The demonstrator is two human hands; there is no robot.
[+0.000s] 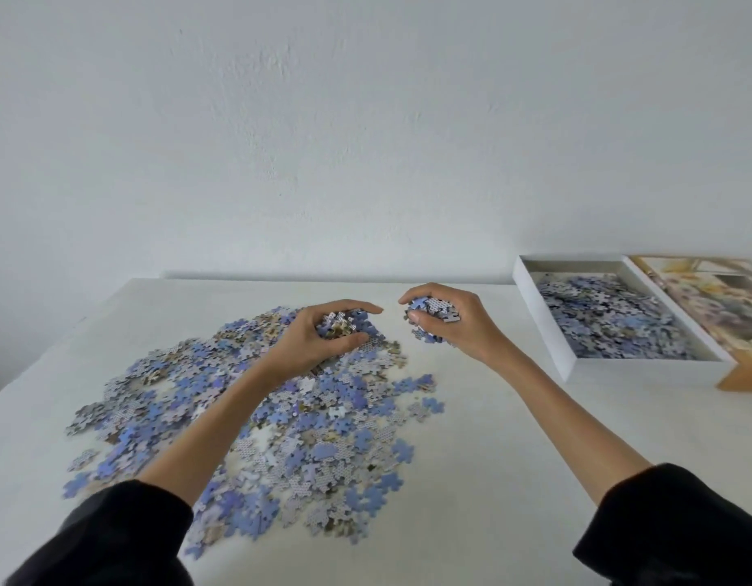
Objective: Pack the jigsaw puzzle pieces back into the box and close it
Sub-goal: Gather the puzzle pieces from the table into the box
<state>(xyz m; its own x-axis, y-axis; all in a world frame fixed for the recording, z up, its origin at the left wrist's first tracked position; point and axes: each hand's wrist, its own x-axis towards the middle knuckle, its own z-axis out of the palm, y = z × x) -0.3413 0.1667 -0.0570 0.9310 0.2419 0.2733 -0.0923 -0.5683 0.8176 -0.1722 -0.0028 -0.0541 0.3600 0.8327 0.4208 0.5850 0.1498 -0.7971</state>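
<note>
Blue-grey jigsaw pieces (281,416) lay heaped on the table's (534,458) left-centre, the heap's long axis running near-left to far-centre. Left hand (319,336) curled round a handful at the heap's far end. Right hand (446,321) clenched another handful, raised just beside it. White box base (543,323), open and part-filled, sat at the far right edge, long axis near-to-far. Lid (712,306) lay just beside its right wall. Bare tabletop lay between right hand and box.
</note>
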